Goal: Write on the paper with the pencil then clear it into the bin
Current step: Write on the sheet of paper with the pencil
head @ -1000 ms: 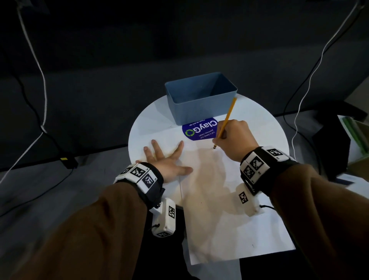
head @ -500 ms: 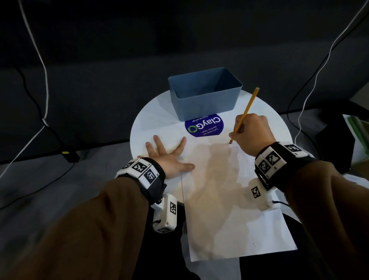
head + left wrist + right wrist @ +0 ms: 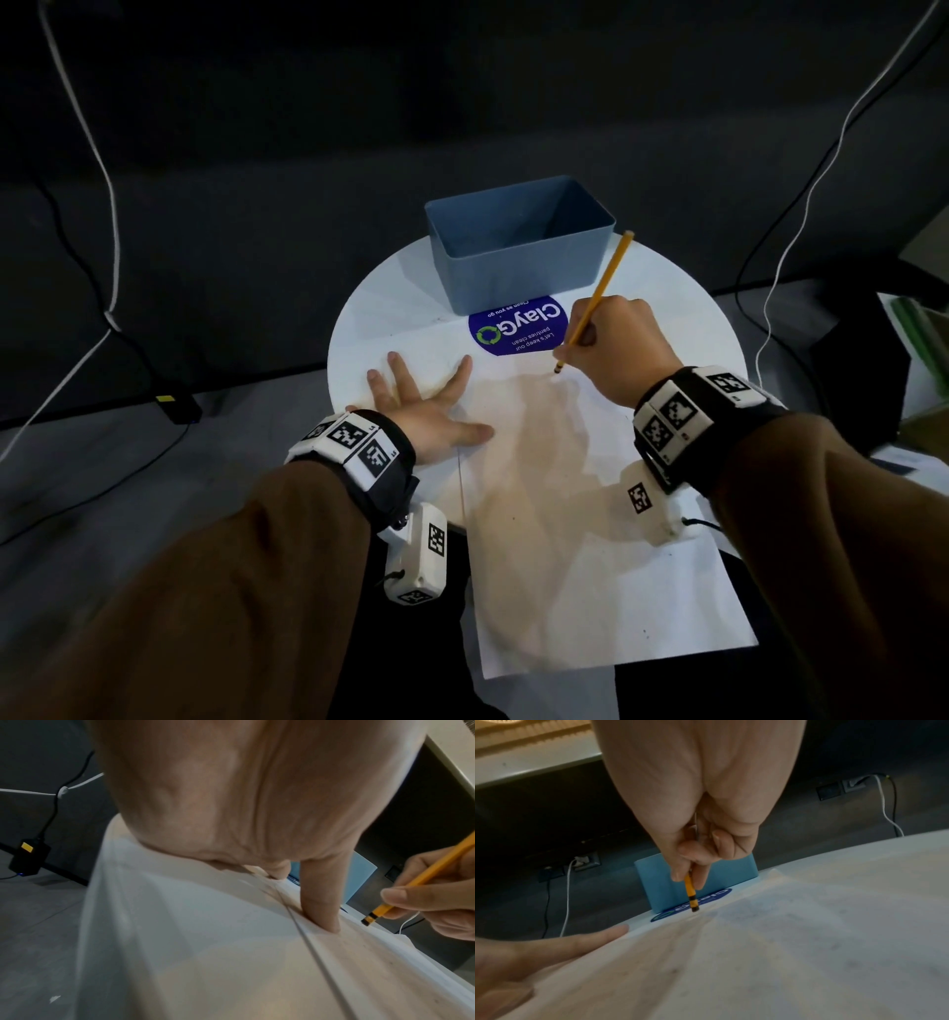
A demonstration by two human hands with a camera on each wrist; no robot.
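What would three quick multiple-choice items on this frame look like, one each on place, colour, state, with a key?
1. Where does the bin stand?
A. at the table's far edge, behind the round sticker
B. on the floor left of the table
C. on the paper

2. What colour is the pencil?
A. red
B. yellow-orange
C. green

3. What is the left hand doing?
A. gripping the bin
B. curled in a fist, holding nothing
C. lying flat, fingers spread, on the paper's left edge

Key: 1 A, the head view shows the bin on the table just past the sticker. 2 B, its shaft is yellow-orange in all three views. 3 C, the head view shows it flat and spread while the right hand holds the pencil, lower end at the paper.
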